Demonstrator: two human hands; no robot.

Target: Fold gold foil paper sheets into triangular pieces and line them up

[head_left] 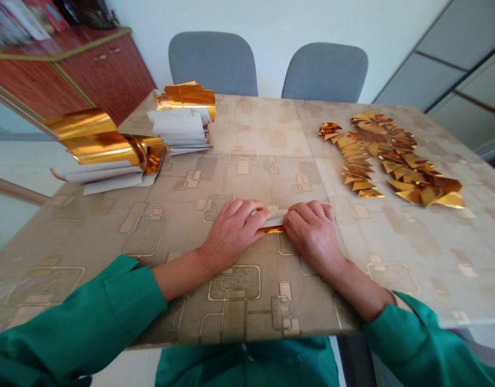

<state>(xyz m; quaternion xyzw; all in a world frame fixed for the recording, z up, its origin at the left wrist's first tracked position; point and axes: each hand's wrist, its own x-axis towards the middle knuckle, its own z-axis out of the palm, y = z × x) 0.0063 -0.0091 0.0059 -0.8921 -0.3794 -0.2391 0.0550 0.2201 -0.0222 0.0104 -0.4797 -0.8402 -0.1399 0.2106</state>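
Note:
A small strip of gold foil paper (273,221), white on its upper face, lies on the table (239,301) near the front edge. My left hand (231,231) has its fingers curled and pressed on the strip's left end. My right hand (312,231) is curled the same way over the right end. Both hands pinch the paper against the tabletop, and they hide most of it. Green sleeves cover both forearms.
A heap of folded gold triangles (393,156) lies at the right rear. Stacks of gold and white sheets (183,121) and curled gold foil sheets (106,145) sit at the left rear. Two grey chairs (324,72) stand behind the table, and a red cabinet (70,70) stands far left.

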